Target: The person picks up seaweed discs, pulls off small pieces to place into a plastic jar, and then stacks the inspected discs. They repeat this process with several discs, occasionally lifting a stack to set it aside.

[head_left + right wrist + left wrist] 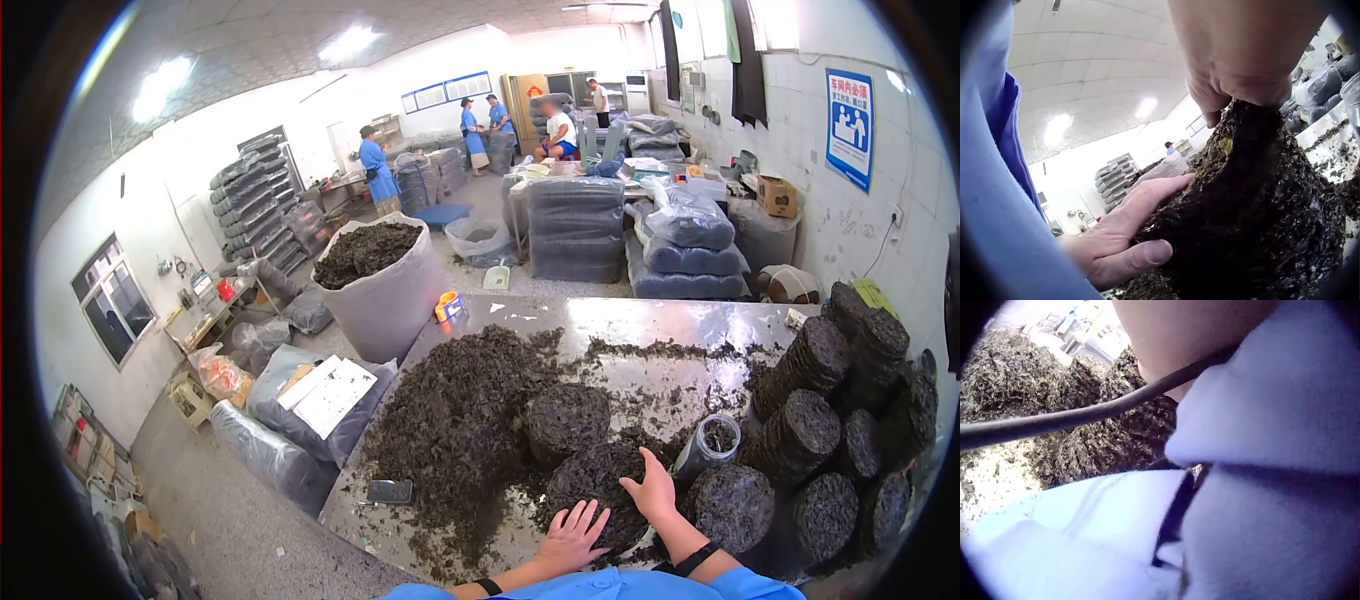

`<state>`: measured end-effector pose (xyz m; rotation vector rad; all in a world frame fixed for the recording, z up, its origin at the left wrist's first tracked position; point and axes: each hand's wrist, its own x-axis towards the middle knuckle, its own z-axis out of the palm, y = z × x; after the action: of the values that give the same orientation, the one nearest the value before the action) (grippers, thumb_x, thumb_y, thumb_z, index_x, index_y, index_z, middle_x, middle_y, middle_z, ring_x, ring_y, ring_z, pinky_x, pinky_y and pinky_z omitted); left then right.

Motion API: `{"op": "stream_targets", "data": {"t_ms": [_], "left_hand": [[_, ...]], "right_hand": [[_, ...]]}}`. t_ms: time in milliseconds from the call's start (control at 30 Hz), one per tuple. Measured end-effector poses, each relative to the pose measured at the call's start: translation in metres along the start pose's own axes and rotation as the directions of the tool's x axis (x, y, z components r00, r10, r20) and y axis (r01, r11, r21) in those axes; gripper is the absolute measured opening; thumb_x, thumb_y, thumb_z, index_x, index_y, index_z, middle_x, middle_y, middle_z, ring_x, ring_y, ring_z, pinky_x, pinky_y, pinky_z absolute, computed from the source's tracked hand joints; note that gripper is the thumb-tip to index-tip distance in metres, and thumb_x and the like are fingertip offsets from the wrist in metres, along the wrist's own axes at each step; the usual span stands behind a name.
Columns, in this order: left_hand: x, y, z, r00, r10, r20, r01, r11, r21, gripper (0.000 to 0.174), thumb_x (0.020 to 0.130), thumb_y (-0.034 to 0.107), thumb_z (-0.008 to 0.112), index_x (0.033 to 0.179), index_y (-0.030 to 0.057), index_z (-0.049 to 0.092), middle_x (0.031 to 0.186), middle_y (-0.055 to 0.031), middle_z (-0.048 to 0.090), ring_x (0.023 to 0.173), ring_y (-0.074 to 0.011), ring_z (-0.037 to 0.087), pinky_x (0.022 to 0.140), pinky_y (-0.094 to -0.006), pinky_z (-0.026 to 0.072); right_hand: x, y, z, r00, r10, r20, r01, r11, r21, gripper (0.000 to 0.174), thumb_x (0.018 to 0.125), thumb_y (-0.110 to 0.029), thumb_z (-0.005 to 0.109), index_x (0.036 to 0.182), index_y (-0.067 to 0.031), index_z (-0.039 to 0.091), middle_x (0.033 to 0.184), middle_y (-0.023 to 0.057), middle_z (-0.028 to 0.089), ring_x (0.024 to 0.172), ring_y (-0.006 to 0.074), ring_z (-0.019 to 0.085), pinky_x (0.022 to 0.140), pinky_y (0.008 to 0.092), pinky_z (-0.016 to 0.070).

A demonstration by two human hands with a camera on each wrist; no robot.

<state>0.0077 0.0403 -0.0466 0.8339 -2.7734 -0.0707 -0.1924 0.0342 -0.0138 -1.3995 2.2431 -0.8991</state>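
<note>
Leaves, dark and crumbly, make up the round black-brown cake point(590, 475) that I see from far off through my head camera. It sits on the shiny grey metal bench point(625, 318), right in front of the blue shirt point(625, 583).

Let the cake be the middle of a clock. My left hand point(572, 535) lies on it at 7 o'clock, fingers spread out straight, pinching nothing. My right hand point(657, 492) is against its side at 3 o'clock. The right wrist view shows that hand bent over the rim, but its fingertips are hidden, so I can't tell if it grips. The left wrist view is mostly sleeve. I think my hands sit on two sides so the loose bits stay together and the cake doesn't slide.

The big heap of loose dark leaves point(455, 410) is at 10 o'clock, likely so I can reach it fast. Another round dark cake point(568, 425) sits at 11. The clear round jar with dark bits inside point(707, 445) is near, at 2. Tall dark stacks of round cakes point(808, 358) stand farther out at 2, maybe piled to save room.
</note>
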Motion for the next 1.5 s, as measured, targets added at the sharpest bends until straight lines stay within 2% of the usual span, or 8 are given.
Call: {"op": "stream_targets", "data": {"t_ms": [267,333,433,867,1067,1300,1367,1500], "left_hand": [[-0.001,0.0,0.0,1.0,0.02,0.021,-0.019,1.0,-0.005,0.075,0.08,0.052,0.059,0.139,0.0111,0.036,0.14,-0.0166,0.036,0.129,-0.0295,0.033,0.103,-0.0451,0.0253],[0.001,-0.001,-0.002,0.994,0.015,0.105,-0.012,1.0,-0.028,0.076,0.083,0.052,0.055,0.142,0.0098,0.03,0.142,-0.0187,0.031,0.132,-0.0318,0.03,0.105,-0.0471,0.0237],[0.005,-0.001,-0.006,0.986,0.024,0.164,-0.017,0.999,-0.041,0.077,0.085,0.051,0.053,0.143,0.0087,0.026,0.144,-0.0197,0.027,0.133,-0.0333,0.027,0.106,-0.0486,0.0229],[0.008,-0.014,-0.011,0.984,0.132,0.121,-0.125,0.99,-0.065,0.081,0.081,0.05,0.058,0.14,0.0019,0.03,0.139,-0.0231,0.033,0.129,-0.0351,0.031,0.1,-0.0461,0.0286],[0.01,-0.014,-0.011,0.989,0.129,0.075,-0.126,0.991,-0.036,0.08,0.079,0.051,0.059,0.138,0.0034,0.034,0.138,-0.0212,0.037,0.128,-0.0323,0.034,0.099,-0.0444,0.0299],[0.013,-0.008,-0.012,0.992,0.105,0.067,-0.107,0.994,0.023,0.08,0.077,0.052,0.061,0.137,0.0051,0.037,0.137,-0.019,0.039,0.126,-0.0309,0.036,0.098,-0.0423,0.0283],[0.015,-0.007,-0.012,0.989,0.113,0.09,-0.119,0.991,0.059,0.079,0.077,0.052,0.06,0.137,0.0051,0.037,0.137,-0.019,0.04,0.125,-0.0308,0.036,0.097,-0.0424,0.0286],[0.019,-0.005,-0.015,0.978,0.143,0.149,-0.16,0.982,0.103,0.08,0.078,0.053,0.059,0.136,0.0034,0.038,0.136,-0.0203,0.04,0.125,-0.0318,0.036,0.095,-0.0431,0.0302]], "right_hand": [[-0.003,0.0,0.003,0.999,-0.021,-0.036,0.019,0.999,-0.037,0.066,0.078,-0.023,0.071,0.133,-0.0076,0.039,0.125,0.0183,0.053,0.113,0.0336,0.052,0.092,0.0401,0.0433],[-0.001,-0.001,0.003,0.999,0.049,-0.002,-0.049,0.998,-0.031,0.063,0.078,-0.022,0.07,0.133,-0.0079,0.04,0.125,0.0186,0.053,0.113,0.0338,0.052,0.092,0.0402,0.0434],[0.002,0.009,0.009,0.998,-0.021,-0.054,0.017,0.998,-0.065,0.063,0.079,-0.021,0.069,0.133,-0.0074,0.04,0.124,0.0184,0.053,0.113,0.0339,0.052,0.092,0.0402,0.0432],[0.007,0.007,0.014,0.995,0.028,-0.093,-0.036,0.996,-0.079,0.051,0.082,-0.016,0.065,0.129,-0.0081,0.046,0.117,0.0205,0.057,0.109,0.036,0.054,0.09,0.041,0.0433],[0.009,0.008,0.016,0.992,0.021,-0.127,-0.032,0.996,-0.081,0.047,0.082,-0.013,0.063,0.126,-0.0069,0.048,0.113,0.0213,0.059,0.106,0.0373,0.055,0.09,0.0406,0.0432],[0.013,0.022,0.021,0.989,-0.047,-0.138,0.035,0.996,-0.084,0.044,0.086,-0.015,0.059,0.127,-0.0052,0.048,0.118,0.02,0.057,0.109,0.0351,0.054,0.091,0.0398,0.043],[0.012,0.016,0.017,0.995,0.028,-0.098,-0.035,0.997,-0.071,0.043,0.087,-0.017,0.057,0.127,-0.0055,0.048,0.118,0.0195,0.057,0.11,0.0344,0.053,0.092,0.0395,0.0426],[0.011,0.022,0.018,0.993,-0.018,-0.119,0.012,0.999,-0.048,0.043,0.088,-0.017,0.056,0.128,-0.0046,0.046,0.12,0.0192,0.056,0.111,0.0336,0.053,0.092,0.0398,0.0427]]}}
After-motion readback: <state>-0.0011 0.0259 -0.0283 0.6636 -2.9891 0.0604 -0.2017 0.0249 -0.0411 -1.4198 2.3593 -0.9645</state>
